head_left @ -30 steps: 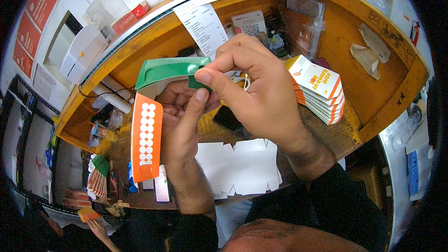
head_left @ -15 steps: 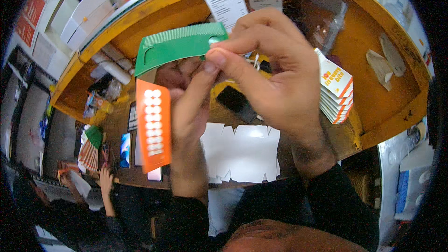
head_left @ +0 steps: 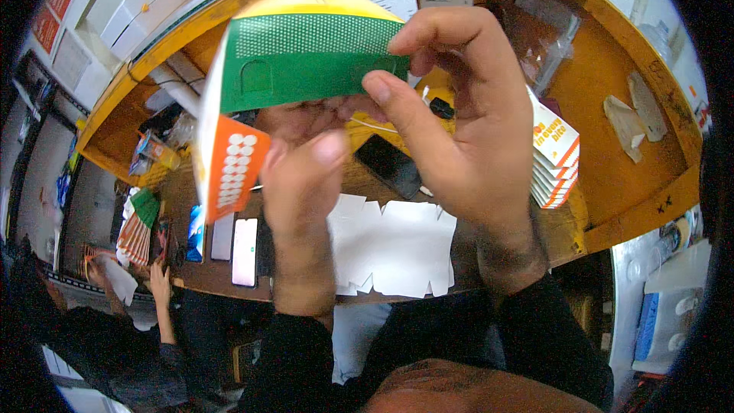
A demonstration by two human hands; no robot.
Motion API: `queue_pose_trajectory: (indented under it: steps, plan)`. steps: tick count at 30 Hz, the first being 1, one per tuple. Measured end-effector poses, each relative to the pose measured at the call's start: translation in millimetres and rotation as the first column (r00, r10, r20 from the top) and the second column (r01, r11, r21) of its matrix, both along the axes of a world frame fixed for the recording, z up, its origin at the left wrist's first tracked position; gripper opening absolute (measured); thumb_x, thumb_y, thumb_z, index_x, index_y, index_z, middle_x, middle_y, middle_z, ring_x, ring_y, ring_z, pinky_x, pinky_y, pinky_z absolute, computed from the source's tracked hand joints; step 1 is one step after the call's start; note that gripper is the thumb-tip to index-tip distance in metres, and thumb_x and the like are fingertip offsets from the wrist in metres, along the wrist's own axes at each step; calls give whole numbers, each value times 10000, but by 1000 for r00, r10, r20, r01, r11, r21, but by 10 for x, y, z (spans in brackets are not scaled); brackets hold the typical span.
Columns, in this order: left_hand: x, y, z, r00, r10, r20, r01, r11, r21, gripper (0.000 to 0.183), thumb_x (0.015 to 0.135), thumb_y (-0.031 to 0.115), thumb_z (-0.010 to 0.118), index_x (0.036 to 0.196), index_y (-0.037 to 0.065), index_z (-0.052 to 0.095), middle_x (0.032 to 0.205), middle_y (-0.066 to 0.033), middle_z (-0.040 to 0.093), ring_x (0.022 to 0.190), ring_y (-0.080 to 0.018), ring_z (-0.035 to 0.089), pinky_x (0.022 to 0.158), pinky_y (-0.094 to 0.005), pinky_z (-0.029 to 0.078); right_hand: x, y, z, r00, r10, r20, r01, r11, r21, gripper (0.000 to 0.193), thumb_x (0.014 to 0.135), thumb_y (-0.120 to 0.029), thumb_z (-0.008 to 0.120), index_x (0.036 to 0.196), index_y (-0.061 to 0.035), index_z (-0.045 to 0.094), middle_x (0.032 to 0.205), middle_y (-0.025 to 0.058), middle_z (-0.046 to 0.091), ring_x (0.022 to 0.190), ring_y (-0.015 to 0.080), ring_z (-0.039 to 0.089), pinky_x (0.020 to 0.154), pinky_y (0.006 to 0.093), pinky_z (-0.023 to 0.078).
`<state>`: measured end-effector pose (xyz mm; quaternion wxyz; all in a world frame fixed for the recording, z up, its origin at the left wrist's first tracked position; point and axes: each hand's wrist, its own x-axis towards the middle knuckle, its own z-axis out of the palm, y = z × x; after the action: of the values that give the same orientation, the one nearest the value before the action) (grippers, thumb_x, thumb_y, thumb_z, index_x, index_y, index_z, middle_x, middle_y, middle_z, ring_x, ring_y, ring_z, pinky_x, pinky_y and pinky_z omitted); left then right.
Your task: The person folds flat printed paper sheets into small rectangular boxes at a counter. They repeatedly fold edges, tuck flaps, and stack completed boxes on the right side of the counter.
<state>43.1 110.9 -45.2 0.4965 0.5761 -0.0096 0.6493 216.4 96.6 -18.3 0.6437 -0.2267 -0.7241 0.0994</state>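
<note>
A printed folding paper food carton is raised above the desk, partly folded, with a green panel facing me, a yellow upper edge and an orange dotted flap at its left. My left hand is at its lower side, fingers reaching behind the green panel and partly hidden, thumb lifted in front and blurred. My right hand grips the right end of the green panel, the index finger at its edge and the thumb over its face. Below them lies a stack of flat white card blanks.
Nested folded cartons stand at the right. A dark phone lies behind the blanks, a light-screened phone to their left. Another person's hand is at the far left beside more cartons. A raised yellow wooden edge borders the desk.
The carton has tilted, bringing its yellow edge and white left side into view. My left thumb has come away from the right fingertips, and the right thumb and index finger have spread.
</note>
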Motion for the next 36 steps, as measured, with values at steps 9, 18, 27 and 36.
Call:
queue_pose_trajectory:
  steps: [9, 18, 27, 36]
  plan:
    - [-128, 34, 90, 969, 208, 136, -203, 978, -49, 439, 1073, 114, 648, 1488, -11, 584, 1471, -193, 664, 1363, -315, 659, 1204, -508, 508, 175, -54, 108, 994, 19, 112, -29, 995, 92, 673, 890, 65, 792, 1467, -6, 453, 1301, 153, 623, 1259, 235, 637, 1106, 386, 495]
    - [-623, 68, 182, 744, -532, 404, 641, 739, -208, 614, 1041, 265, 573, 1583, -19, 519, 1638, -247, 540, 1510, -386, 537, 1284, -619, 390, 282, 116, 77, 923, -284, 260, 218, 942, 255, 562, 826, 43, 775, 1366, -75, 675, 1312, 138, 713, 1226, 380, 662, 1059, 459, 514]
    - [-222, -166, 208, 983, -16, 185, 23, 999, -35, 990, 1006, 611, 720, 1653, -44, 353, 1587, -298, 538, 1451, -423, 566, 1220, -567, 461, 58, 99, 27, 925, -367, 102, 268, 818, 509, 352, 790, 4, 805, 1140, -17, 780, 995, 101, 773, 887, 307, 732, 789, 406, 606]
    - [-95, -202, 258, 862, 499, -93, -500, 866, 12, 387, 1067, 73, 729, 1396, -44, 562, 1192, -186, 778, 938, -188, 789, 644, -230, 601, 107, -4, 82, 969, -246, 3, 225, 894, 387, 305, 824, 64, 830, 1119, -7, 794, 1010, 115, 795, 861, 246, 765, 747, 340, 614]
